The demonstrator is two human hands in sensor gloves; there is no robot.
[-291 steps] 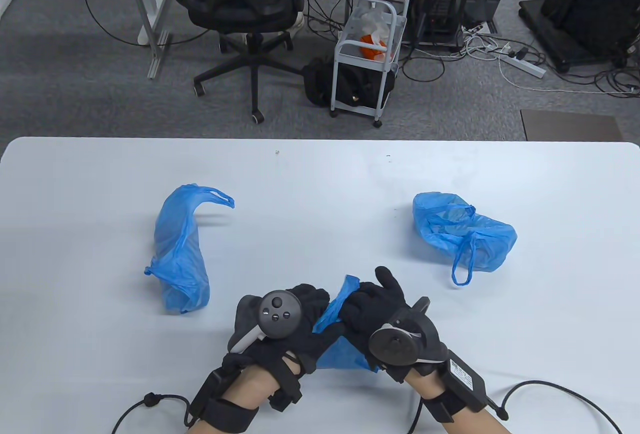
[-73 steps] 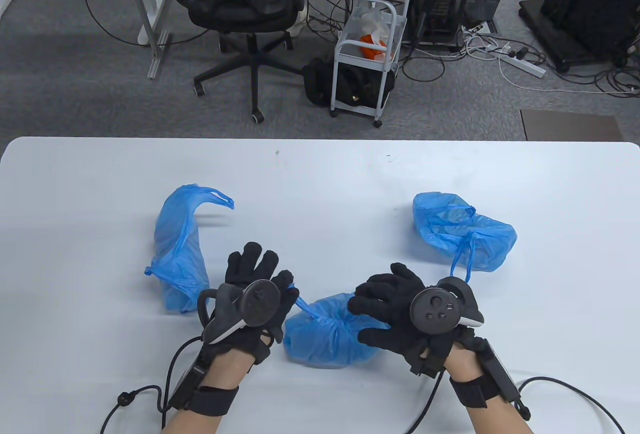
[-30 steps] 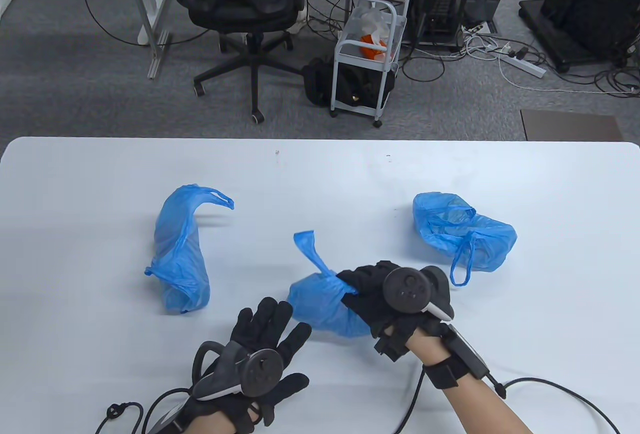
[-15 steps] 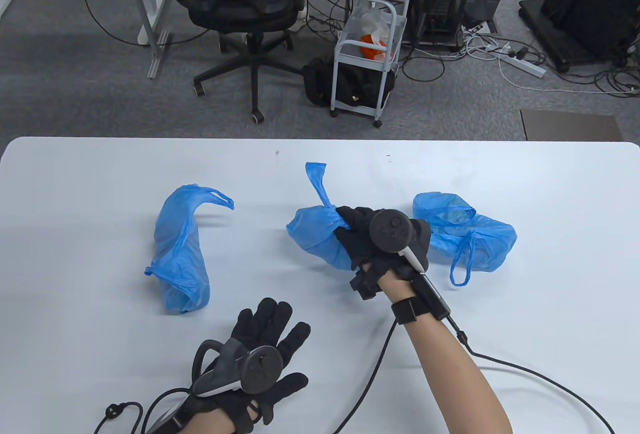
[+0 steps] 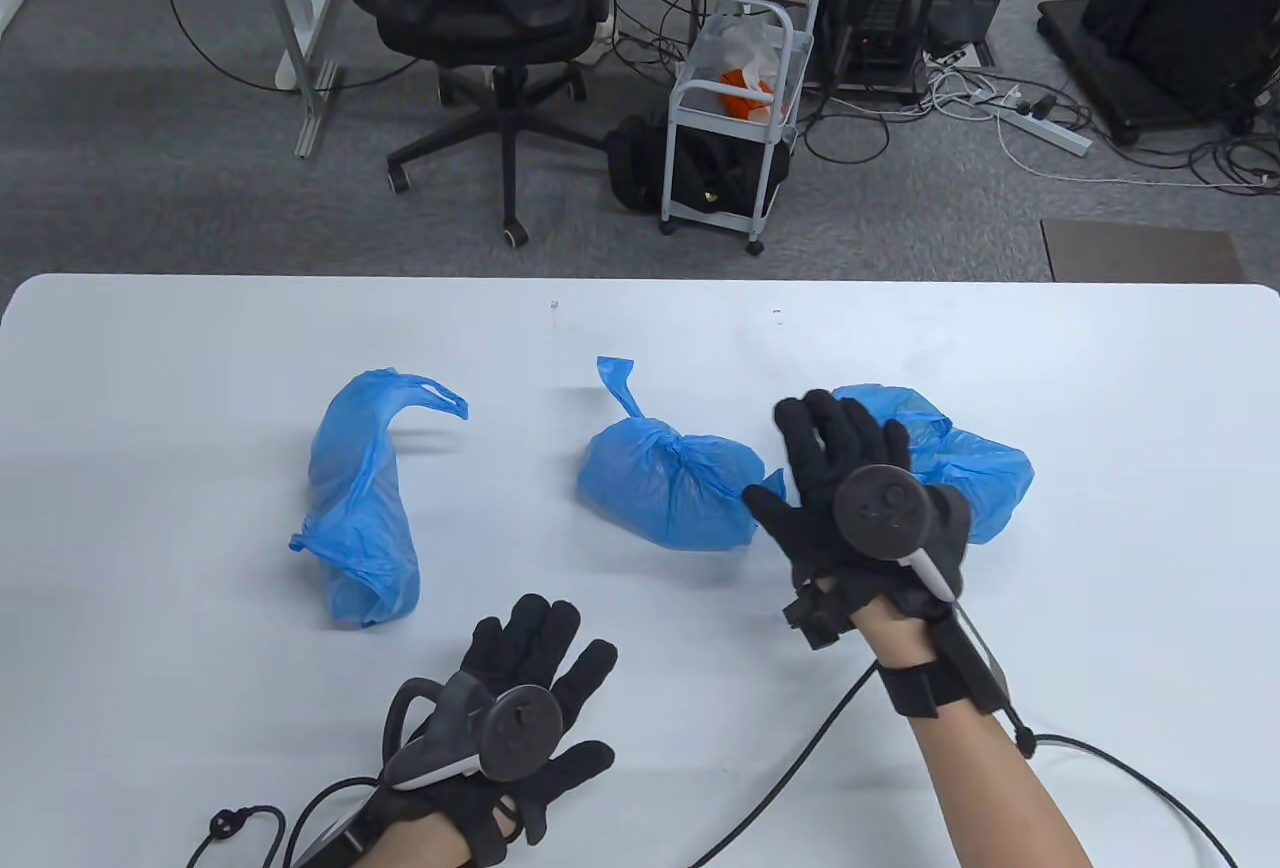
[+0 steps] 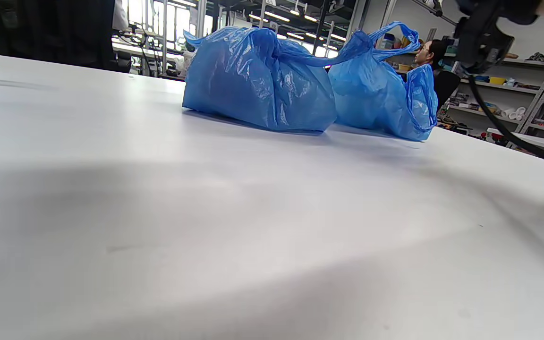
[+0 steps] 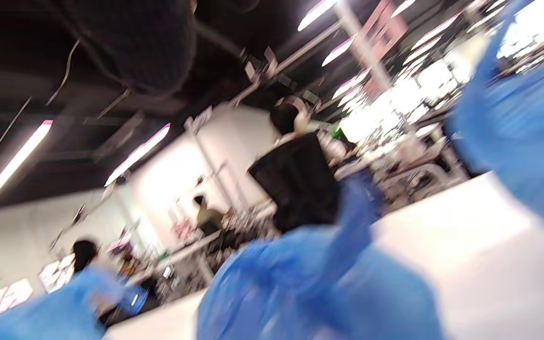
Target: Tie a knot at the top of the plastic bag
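A knotted blue plastic bag (image 5: 668,490) lies in the middle of the white table (image 5: 200,358), one handle tail sticking up toward the far side. It also shows in the left wrist view (image 6: 258,82) and blurred in the right wrist view (image 7: 319,293). My right hand (image 5: 835,468) is open with fingers spread, just right of that bag, its thumb close to the bag's other tail; it holds nothing. My left hand (image 5: 540,653) lies open and flat near the front edge, empty.
An untied blue bag (image 5: 360,498) lies at the left. Another blue bag (image 5: 975,473) lies at the right, partly under my right hand, and shows in the left wrist view (image 6: 380,89). Cables trail from both wrists over the table's front.
My right hand carried the knotted bag away from me to the table's middle, let it go and opened, moving right. My left hand let go earlier and has stayed flat near the front.
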